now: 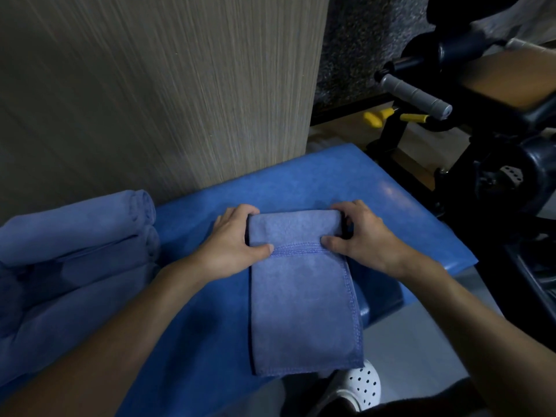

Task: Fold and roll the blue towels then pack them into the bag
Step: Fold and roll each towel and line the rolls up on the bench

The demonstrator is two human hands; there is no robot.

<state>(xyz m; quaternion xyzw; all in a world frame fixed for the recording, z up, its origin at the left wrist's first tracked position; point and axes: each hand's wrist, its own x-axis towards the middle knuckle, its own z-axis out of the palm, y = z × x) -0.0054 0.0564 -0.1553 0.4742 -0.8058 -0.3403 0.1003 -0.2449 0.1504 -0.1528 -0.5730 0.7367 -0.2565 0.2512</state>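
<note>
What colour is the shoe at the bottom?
The shoe is white with dark holes; head view.

Blues over beige.
The towel (301,299) is dusty blue with a brighter blue stitched hem; the tabletop (301,182) is vivid blue; the wall panel (150,85) is beige with fine vertical streaks; the shoe (359,386) is white with dark holes.

Both forearms bare, reaching forward and converging. Palms down: left hand (237,240), right hand (359,236). Fingers curl over the rolled far end of the towel (301,302), thumbs pressed along its near side.
</note>
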